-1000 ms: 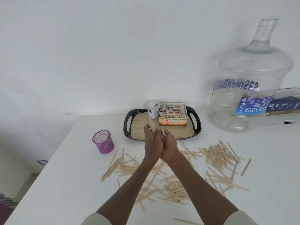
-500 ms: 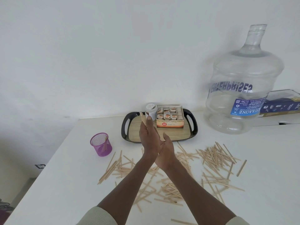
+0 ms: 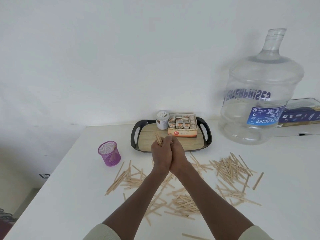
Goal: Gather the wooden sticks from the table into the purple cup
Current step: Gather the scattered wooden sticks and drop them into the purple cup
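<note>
Flat pale wooden sticks (image 3: 230,172) scattered loose across white worktop (image 3: 69,196); small bundle (image 3: 158,138) clasped upright between hands. Purple mesh cup (image 3: 109,153) upright left, few sticks inside.

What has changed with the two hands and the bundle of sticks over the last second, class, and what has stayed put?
Half a second ago the hands were partly open, the sticks in the left. Now the left hand and right hand are pressed together again around the bundle of sticks. The purple cup, tray and loose sticks have not moved.
</note>
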The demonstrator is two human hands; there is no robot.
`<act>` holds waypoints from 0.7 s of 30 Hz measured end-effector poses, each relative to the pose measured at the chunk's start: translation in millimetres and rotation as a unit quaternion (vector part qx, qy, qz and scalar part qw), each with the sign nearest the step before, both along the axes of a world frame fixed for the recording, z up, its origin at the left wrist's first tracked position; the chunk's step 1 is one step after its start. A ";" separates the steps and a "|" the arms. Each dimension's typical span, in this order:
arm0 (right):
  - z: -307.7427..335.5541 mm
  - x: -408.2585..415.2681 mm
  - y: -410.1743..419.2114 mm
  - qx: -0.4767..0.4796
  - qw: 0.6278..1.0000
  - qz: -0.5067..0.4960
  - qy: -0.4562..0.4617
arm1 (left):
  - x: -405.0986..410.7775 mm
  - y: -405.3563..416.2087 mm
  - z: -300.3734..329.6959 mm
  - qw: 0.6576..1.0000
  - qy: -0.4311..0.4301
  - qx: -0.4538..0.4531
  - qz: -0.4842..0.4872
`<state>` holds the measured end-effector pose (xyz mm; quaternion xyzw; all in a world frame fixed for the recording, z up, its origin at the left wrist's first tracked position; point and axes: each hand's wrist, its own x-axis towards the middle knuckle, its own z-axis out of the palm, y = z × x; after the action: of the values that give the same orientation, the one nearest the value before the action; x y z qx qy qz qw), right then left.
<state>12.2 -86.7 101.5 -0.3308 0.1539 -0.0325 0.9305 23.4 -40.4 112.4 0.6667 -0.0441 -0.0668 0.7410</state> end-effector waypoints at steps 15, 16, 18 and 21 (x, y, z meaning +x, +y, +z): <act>48.1 19.0 -29.3 -0.657 0.749 0.075 -0.046 | 23.9 38.1 -29.2 0.987 -0.065 0.145 -0.018; 49.1 20.8 -26.7 -0.685 0.721 0.090 -0.055 | 25.1 39.7 -31.0 0.986 -0.065 0.154 -0.025; 48.5 24.9 -21.1 -0.733 0.669 0.098 -0.075 | 28.9 43.1 -35.3 0.982 -0.062 0.176 -0.035; 48.4 30.2 -12.9 -0.774 0.616 0.113 -0.088 | 33.6 51.5 -40.4 0.973 -0.077 0.214 -0.037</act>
<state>42.4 -99.6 149.9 -0.9389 -0.0497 -0.0628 0.3348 57.0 11.1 72.0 0.8108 -0.1102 -0.0505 0.5726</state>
